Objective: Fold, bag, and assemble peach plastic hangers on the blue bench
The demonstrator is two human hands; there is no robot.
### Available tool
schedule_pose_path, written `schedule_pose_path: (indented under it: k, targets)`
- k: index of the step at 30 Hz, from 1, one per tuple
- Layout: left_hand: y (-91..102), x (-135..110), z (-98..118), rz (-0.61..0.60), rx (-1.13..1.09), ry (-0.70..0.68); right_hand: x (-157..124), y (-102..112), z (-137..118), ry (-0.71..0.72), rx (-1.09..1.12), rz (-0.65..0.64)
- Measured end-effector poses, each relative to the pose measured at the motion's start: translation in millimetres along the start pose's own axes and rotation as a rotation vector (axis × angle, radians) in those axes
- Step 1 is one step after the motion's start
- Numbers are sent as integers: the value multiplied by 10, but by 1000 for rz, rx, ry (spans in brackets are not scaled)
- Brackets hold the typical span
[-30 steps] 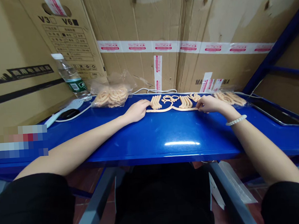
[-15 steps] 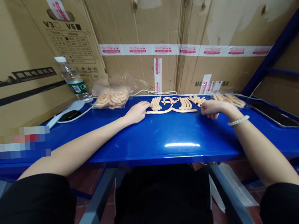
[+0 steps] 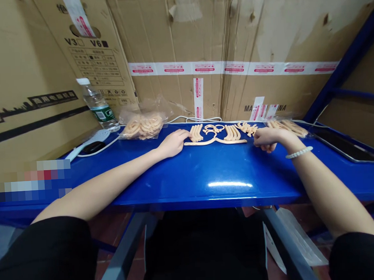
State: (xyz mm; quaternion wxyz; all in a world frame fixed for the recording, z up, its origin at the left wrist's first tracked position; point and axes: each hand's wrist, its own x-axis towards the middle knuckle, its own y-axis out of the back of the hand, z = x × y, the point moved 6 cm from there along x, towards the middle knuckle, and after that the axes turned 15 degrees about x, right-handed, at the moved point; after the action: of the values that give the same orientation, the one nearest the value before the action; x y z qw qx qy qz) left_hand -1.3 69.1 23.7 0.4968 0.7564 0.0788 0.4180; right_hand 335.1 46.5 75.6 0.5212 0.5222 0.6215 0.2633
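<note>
My left hand (image 3: 175,143) lies on the table, fingers stretched out, the tips touching or close beside a row of curved beige strips (image 3: 196,133). In front of that row two long beige arms (image 3: 231,141) and a hook (image 3: 215,135) are laid out in the shape of a clothes hanger. A second row of curved strips (image 3: 232,132) is on the right, with ring-like hook pieces (image 3: 212,128) between the rows. My right hand (image 3: 266,138) is curled closed beside a heap of small beige pieces (image 3: 248,128). What its fingers hold, if anything, is hidden.
On the blue table (image 3: 189,178) are a bag of beige hooks (image 3: 143,125), a bag of strips (image 3: 289,126), a water bottle (image 3: 99,107), a black mouse-like object (image 3: 93,148) and a dark tablet-like device (image 3: 346,146). Cardboard (image 3: 174,39) stands behind; a white cable (image 3: 185,119) runs along it.
The camera view has shifted slightly, so everything sits a little lower in the picture. Both hands keep nearly the same places beside the beige pieces.
</note>
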Motion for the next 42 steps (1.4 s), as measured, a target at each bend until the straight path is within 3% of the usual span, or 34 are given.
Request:
schedule_pose_path:
  k: [18,26,28,32,34,42]
  targets:
    - [-45,11,-21,-28,-48,-3,79,-34,15,7,6,-5]
    - [-102,10,-62,-44,-66,10,-22,-11,-32,13,-31,-18]
    - [-105,11,-65,-48,-70,14,-35,47,-91,100,-51,50]
    - [-87,14,-45,-53,-72,19,-75,198,-356,436,-100,404]
    - [-78,14,-41,-49,-67,29,-64,171,-501,582,-79,483]
    - [-115,7,-126,-43,-75,90,401,-94,-1064,833,-241,342]
